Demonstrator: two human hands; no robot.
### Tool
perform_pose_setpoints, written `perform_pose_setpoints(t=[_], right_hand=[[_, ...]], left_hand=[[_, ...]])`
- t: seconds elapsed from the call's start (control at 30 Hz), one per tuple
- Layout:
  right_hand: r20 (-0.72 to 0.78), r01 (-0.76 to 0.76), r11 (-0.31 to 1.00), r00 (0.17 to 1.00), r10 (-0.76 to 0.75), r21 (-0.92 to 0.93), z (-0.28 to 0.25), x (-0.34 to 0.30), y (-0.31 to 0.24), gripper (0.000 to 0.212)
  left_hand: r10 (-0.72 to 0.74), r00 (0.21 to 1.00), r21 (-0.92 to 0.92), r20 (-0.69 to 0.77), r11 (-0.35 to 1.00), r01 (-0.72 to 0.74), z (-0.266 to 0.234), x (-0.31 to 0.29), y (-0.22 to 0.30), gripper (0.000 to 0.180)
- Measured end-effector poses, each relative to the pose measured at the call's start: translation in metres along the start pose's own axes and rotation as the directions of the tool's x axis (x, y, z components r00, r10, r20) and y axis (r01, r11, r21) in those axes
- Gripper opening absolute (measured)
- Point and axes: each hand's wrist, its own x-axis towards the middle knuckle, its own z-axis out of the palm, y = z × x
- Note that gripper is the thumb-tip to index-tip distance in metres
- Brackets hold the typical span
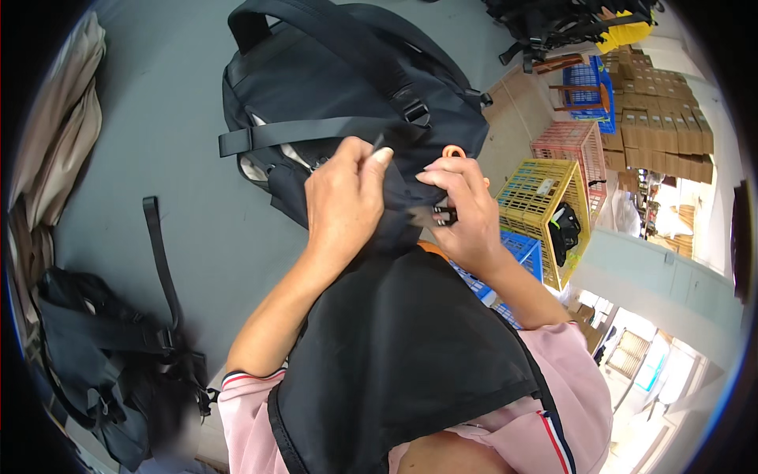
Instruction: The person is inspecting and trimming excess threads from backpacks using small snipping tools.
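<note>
A black backpack (316,83) lies on the grey table in front of me, its shoulder straps and buckle on top. Over its near side, my left hand (345,197) pinches a piece of black strap (378,144) between thumb and forefinger. My right hand (471,213) is closed, just right of the left, around scissors with an orange handle loop (452,151). My fingers cover most of the scissors. A blurred metallic part shows by the right palm. Below both hands, a black apron covers my front.
Another black bag (103,355) with a hanging strap lies at the left edge, near beige cloth (67,118). To the right stand yellow (537,186), pink and blue plastic crates, with stacked cardboard boxes (659,130) behind. More black bags (545,28) are at the far right.
</note>
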Motion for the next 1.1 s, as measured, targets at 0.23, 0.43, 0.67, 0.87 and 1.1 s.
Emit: perform_pose_setpoints(t=[0.23,0.43,0.67,0.87,1.1], right_hand=[[-0.194,0.050,0.988,0.981,-0.020,0.146,0.019,0.006,0.017,0.031],[-0.182,-0.003,0.987,0.983,0.033,0.160,0.022,-0.002,0.012,0.030],[-0.206,-0.008,0.985,0.977,0.044,0.173,0.030,-0.003,0.013,0.025],[-0.111,-0.189,0.958,0.970,0.216,0.215,0.027,0.004,0.004,0.022],[0.216,-0.321,0.898,0.940,0.263,0.300,-0.017,0.021,-0.002,0.029]], left_hand=[[0.158,0.986,-0.296,-0.049,0.941,-0.166,-0.008,-0.011,-0.017,0.055],[0.245,0.949,-0.078,0.198,0.969,-0.234,-0.019,-0.019,-0.013,0.048],[0.377,0.871,0.119,0.314,0.895,-0.431,-0.017,-0.013,-0.020,0.037],[0.644,0.764,0.332,0.038,0.713,-0.618,0.011,-0.011,-0.044,0.034],[0.657,0.751,0.276,0.072,0.710,-0.648,0.000,-0.009,-0.048,0.034]])
